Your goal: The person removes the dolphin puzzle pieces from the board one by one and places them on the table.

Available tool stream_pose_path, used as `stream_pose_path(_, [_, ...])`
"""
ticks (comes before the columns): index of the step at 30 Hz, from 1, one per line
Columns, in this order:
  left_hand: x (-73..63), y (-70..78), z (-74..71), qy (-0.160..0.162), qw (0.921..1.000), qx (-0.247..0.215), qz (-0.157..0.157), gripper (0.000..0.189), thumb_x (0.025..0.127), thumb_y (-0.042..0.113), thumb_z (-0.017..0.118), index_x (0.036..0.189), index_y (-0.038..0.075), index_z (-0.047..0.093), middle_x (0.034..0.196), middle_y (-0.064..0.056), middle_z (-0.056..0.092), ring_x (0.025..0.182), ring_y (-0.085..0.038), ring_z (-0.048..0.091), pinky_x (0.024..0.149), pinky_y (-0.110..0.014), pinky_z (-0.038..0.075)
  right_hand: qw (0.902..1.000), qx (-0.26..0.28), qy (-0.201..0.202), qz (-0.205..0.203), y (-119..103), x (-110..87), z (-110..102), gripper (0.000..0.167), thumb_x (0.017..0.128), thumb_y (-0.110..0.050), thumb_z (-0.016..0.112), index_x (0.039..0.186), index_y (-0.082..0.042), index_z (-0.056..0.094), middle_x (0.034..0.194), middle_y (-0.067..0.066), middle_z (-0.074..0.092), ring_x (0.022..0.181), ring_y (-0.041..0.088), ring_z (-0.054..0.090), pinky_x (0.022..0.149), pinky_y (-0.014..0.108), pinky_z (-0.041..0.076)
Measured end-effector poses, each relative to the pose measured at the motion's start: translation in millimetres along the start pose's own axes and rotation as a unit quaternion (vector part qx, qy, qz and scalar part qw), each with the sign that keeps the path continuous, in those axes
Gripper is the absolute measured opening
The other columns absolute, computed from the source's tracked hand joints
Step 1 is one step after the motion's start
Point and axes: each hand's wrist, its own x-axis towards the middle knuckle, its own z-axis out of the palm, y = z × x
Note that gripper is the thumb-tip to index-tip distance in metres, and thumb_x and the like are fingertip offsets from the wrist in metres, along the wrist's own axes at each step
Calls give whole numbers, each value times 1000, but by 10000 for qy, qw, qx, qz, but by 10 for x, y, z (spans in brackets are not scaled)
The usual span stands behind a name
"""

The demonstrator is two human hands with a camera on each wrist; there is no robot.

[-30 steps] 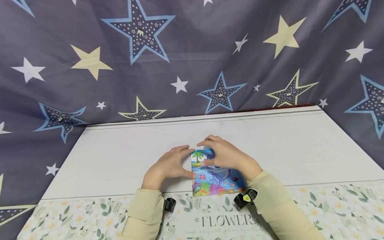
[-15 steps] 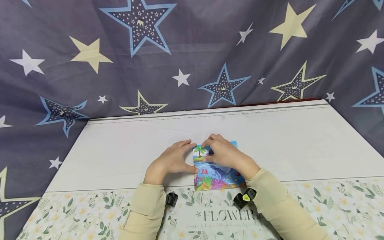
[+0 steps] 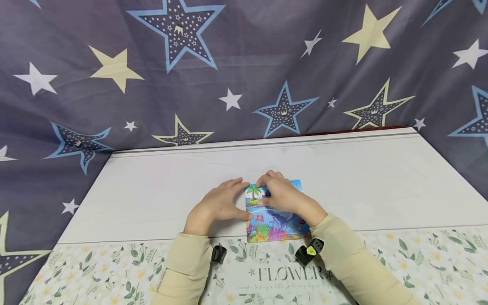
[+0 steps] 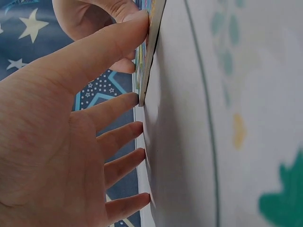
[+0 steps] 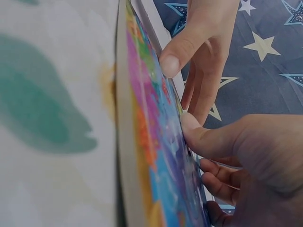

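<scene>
- Has the picture board (image 3: 276, 220) lying just below the middle of the head view, on the white tablecloth (image 3: 152, 190), lower edge close to the floral band (image 3: 122, 262).
- Keeps the left hand (image 3: 221, 203) spread along the board's left side: straight fingers, thumb tip on the lower part of the edge, index tip at the upper left corner, no pinch.
- Keeps the right hand (image 3: 284, 195) bent over the board's upper part, thumb touching the printed face, fingers curled; no telling from any view whether pinching a part or only pressing.
- Shows, past the right hand, a light-blue upper right corner not visible a second ago; otherwise nearly matches the pose of half a second ago.
- Suggests, as a judgement, a steadying pause: board braced from the left, close finger work gathered beside the printed palm tree (image 3: 253, 192).
</scene>
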Motion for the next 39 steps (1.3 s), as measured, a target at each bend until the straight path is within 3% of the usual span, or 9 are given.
stream_pose_path(13, [-4, 25, 4, -2, 10000, -53, 9, 92, 76, 47, 82, 153, 18, 40, 161, -7, 27, 148, -30, 23, 116, -57, 24, 9999, 78, -20, 98, -12, -12, -11, 46, 87, -20, 77, 128, -5, 62, 118, 10, 56, 114, 31, 50, 95, 54, 43])
stream_pose_path(20, [-5, 21, 7, 17, 10000, -46, 11, 92, 76, 47, 81, 153, 18, 41, 161, -7, 28, 148, -30, 23, 116, -57, 24, 9992, 385, 82, 61, 0, -11, -20, 42, 86, -17, 79, 123, -6, 62, 115, 10, 56, 113, 32, 50, 99, 57, 41])
stream_pose_path(27, [-1, 17, 19, 23, 10000, -38, -27, 91, 76, 47, 81, 153, 19, 41, 161, -6, 27, 148, -30, 23, 116, -57, 24, 9927, 1170, 229, -194, 63, 2, -52, 20, 93, -2, 67, 112, -4, 64, 100, 7, 63, 87, 23, 57, 79, 41, 51])
stream_pose_path(33, [-5, 15, 25, 47, 10000, 6, -22, 91, 75, 47, 80, 152, 17, 41, 161, -7, 28, 148, -30, 23, 116, -57, 24, 9903, 1354, 265, -171, 87, 16, -82, 17, 93, 0, 66, 109, -7, 66, 100, 7, 65, 94, 24, 62, 85, 42, 54])
stream_pose_path(39, [-7, 16, 15, 54, 10000, 39, -38, 92, 75, 47, 80, 153, 18, 41, 161, -7, 28, 148, -31, 23, 116, -58, 24, 9883, 1376, 405, -519, 103, 36, -146, 15, 90, 1, 69, 105, -4, 69, 93, 6, 66, 82, 18, 60, 76, 34, 54])
